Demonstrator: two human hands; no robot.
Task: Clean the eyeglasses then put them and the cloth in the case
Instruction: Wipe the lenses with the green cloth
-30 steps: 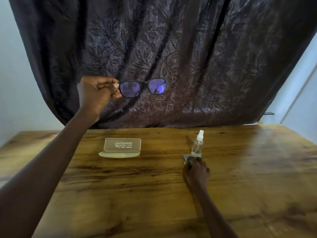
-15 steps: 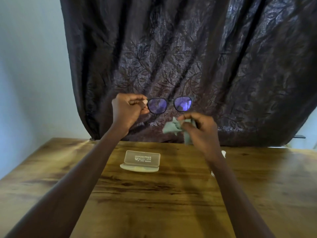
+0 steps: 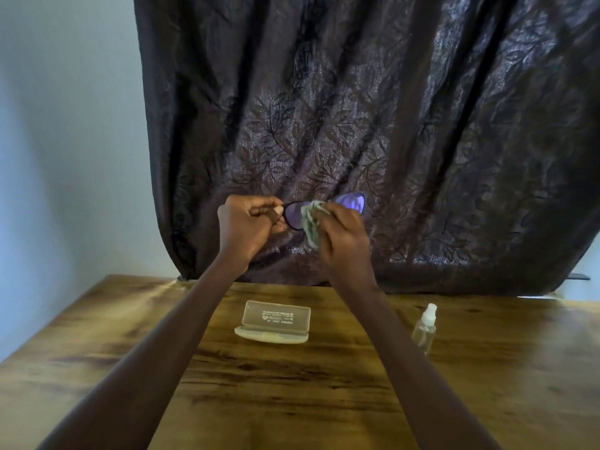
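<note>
Since the frame half a second earlier, the right grip [image 3: 341, 235] had been raised from below the eyeglasses [image 3: 349, 203], and the cloth [image 3: 310, 222] had been brought onto the lens nearer the left grip [image 3: 246, 228]. The spray bottle [image 3: 424, 329], then largely hidden behind the right forearm, was now seen in full.

A dark leaf-patterned curtain [image 3: 357, 108] was noted across the back, with a pale wall [image 3: 65, 141] to its left. A wooden surface [image 3: 292, 401] was recorded below, and both forearms were extended over it.

A pale translucent case [image 3: 274, 324] was found lying open on the surface between the forearms, its printed lid stood up at the rear. The clear bottle with a white cap was observed upright on the surface, right of the right forearm and apart from the case.

The eyeglasses were held in the air before the curtain, well above the surface, tilted with the right end higher. The left grip was clenched on the left end of the frame, pinched between thumb and fingers. The right grip was curled round the bunched green cloth, which was pressed against the left lens and partly covered it. The right lens was left exposed, tinted violet.
</note>
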